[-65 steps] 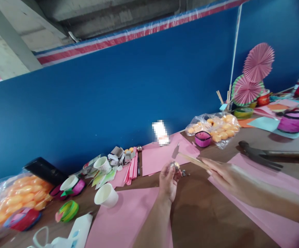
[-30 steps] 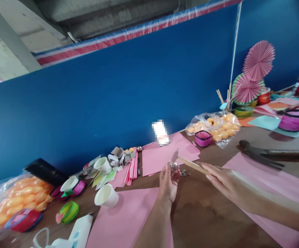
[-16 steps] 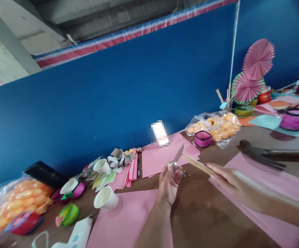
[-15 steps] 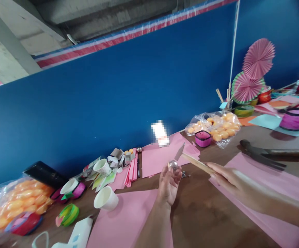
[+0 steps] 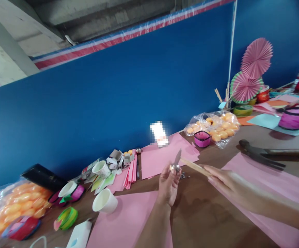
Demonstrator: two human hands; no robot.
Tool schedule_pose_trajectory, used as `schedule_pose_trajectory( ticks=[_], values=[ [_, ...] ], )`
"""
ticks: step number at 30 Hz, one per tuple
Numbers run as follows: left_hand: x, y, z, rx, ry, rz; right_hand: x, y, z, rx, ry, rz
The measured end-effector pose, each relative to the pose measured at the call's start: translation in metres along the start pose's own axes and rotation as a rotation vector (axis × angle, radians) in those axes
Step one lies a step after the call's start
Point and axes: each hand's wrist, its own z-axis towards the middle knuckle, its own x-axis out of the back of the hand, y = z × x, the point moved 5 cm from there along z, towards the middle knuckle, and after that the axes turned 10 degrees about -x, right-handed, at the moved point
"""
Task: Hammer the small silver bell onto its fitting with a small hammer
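My left hand [image 5: 168, 186] is closed round a small shiny silver ball [image 5: 174, 167], holding it up between thumb and fingers above the brown table. My right hand [image 5: 223, 177] grips the pale wooden handle of a small hammer [image 5: 195, 167]. The hammer's narrow grey head tapers to a point at the top, and its lower end meets the top of the ball; whether they touch is hard to tell. Small metal bits [image 5: 182, 175] lie on the table just beyond my left hand. Fingers hide part of the ball.
Pink paper sheets [image 5: 128, 217] lie under and around my arms. A white paper cup [image 5: 105, 201] stands to the left. A large claw hammer [image 5: 263, 155] rests at right. Bags of orange balls [image 5: 224, 129] and a purple ring-shaped holder [image 5: 202, 139] sit farther back, before a blue partition [image 5: 113, 93].
The hammer head has come down from just above the silver ball to its top. My right hand has shifted slightly left; my left hand stays nearly where it was.
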Motion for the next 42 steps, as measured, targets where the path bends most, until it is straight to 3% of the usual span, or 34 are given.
schedule_pose_trajectory(
  ticks=[9,14,18,23,30,35,39,42],
  values=[
    [0.004,-0.004,0.002,-0.021,-0.005,0.012,-0.005,0.0,-0.004,0.04,0.017,-0.074],
    [0.003,-0.004,0.002,-0.04,0.016,0.041,-0.002,0.002,-0.004,0.062,0.09,-0.061],
    [0.003,-0.003,0.003,-0.046,0.02,0.078,-0.003,-0.003,-0.002,0.096,0.039,-0.093],
    [0.004,-0.003,0.004,-0.063,0.051,0.078,0.004,-0.009,-0.001,0.065,0.082,-0.1],
    [0.005,-0.006,0.003,-0.075,0.047,0.13,0.004,-0.01,0.0,0.098,0.047,-0.091],
    [0.002,-0.007,0.003,-0.096,-0.01,0.204,0.001,-0.006,0.0,0.132,0.005,-0.124],
    [0.005,-0.007,0.004,-0.092,0.034,0.202,0.0,-0.004,-0.002,0.102,0.058,-0.123],
    [0.002,-0.007,0.002,-0.072,-0.021,0.185,0.0,-0.006,-0.002,0.121,0.05,-0.125]
  ],
)
